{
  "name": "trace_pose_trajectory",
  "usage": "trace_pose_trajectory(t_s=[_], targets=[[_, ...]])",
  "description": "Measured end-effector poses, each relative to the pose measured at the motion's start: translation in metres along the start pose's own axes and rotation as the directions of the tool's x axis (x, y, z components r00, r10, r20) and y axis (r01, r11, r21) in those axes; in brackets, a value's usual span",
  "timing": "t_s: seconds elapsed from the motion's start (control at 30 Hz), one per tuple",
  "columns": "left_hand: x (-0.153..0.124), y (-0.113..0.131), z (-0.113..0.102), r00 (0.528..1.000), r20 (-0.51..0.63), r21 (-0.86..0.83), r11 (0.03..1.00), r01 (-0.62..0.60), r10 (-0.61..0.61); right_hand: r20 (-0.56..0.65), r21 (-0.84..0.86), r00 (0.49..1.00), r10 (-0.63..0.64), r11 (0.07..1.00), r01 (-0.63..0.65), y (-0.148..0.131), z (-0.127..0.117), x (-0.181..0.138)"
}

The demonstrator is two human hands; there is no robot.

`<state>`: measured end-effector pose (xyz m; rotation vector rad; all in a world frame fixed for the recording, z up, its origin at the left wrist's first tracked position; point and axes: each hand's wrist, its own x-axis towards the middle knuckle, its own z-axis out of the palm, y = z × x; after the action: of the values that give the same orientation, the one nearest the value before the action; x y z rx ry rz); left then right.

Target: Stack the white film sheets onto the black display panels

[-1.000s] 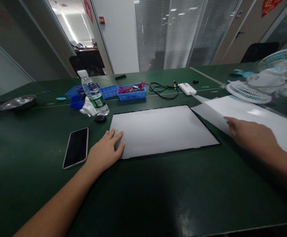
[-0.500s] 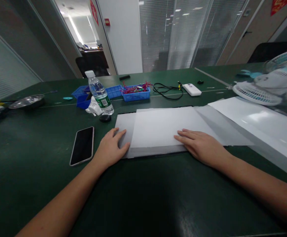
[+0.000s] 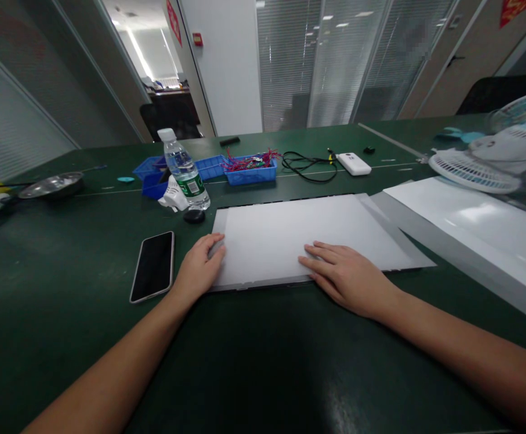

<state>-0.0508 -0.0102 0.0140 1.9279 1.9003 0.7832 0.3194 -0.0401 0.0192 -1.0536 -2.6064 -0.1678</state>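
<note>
A flat black-edged panel [image 3: 290, 282] lies on the green table [image 3: 244, 361] in front of me, covered by a translucent white sheet [image 3: 299, 232] that overhangs its right side. My right hand [image 3: 346, 276] lies flat on the sheet's near edge, fingers stretched out to the left. My left hand [image 3: 198, 268] rests at the panel's near left corner, fingers curled against the sheet's edge. A black phone [image 3: 153, 265] lies just left of that hand.
More white sheets [image 3: 470, 223] are stacked at the right, beside a white fan [image 3: 493, 160]. Behind the panel stand a water bottle [image 3: 184, 175], blue bins [image 3: 249, 172] with red wires, a black cable [image 3: 305, 164], a white box [image 3: 353, 163] and a metal dish [image 3: 52, 185].
My right hand reached to the stack at the right, dragged a translucent sheet leftward and laid it over the panel. My left hand stayed at the panel's left corner.
</note>
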Motion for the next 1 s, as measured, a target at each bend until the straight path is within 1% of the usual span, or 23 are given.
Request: trace_pose_trajectory(t_s=[0.2,0.47,0.67,0.87,1.0], targets=[[-0.002,0.003,0.0,1.0,-0.01,0.016,1.0,0.01,-0.009,-0.006,0.043,1.0,-0.006,0.999,0.006,-0.009,0.001,0.006],[-0.002,0.003,-0.001,0.998,0.027,0.046,0.998,0.052,-0.053,0.029,0.042,0.999,-0.015,0.999,0.013,-0.018,0.006,0.014],[-0.003,0.006,-0.002,0.999,0.031,0.077,0.996,0.038,-0.041,0.013,0.052,0.999,-0.029,0.998,0.028,-0.019,0.006,0.015],[-0.002,0.006,-0.003,0.998,0.033,0.035,0.998,0.058,-0.059,0.024,0.079,0.999,-0.035,0.996,0.033,-0.016,0.008,0.015],[-0.002,0.001,-0.001,0.997,0.04,-0.023,0.997,0.067,-0.066,0.026,0.11,0.999,-0.034,0.993,0.031,-0.015,0.009,0.013]])
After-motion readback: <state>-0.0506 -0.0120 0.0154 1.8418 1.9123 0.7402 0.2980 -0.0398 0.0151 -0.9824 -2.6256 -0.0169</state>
